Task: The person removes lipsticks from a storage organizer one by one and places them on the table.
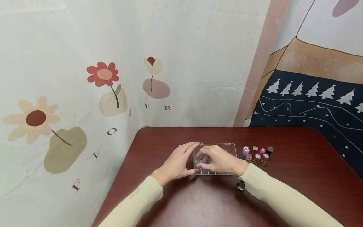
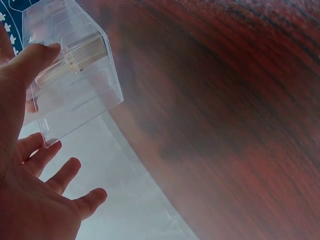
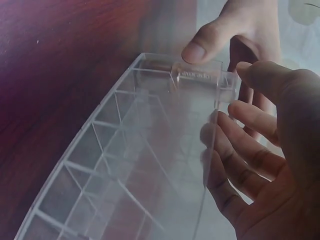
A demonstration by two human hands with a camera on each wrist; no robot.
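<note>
A clear plastic organizer box with divided compartments stands on the table. My left hand grips its left end, thumb near the front corner and fingertips near the back one. In the left wrist view, a clear-and-gold tube like a lipstick lies inside, across that end. The right wrist view shows pale lettering at the same end. My right hand reaches over the left part of the box, thumb and fingers spread apart and loosely bent. Nothing shows between its fingers, which overlap the clear wall in the right wrist view.
Several small cosmetic tubes stand upright just right of the box, among them a purple tube, a pink one and a dark one. The dark red table meets a printed cloth backdrop behind.
</note>
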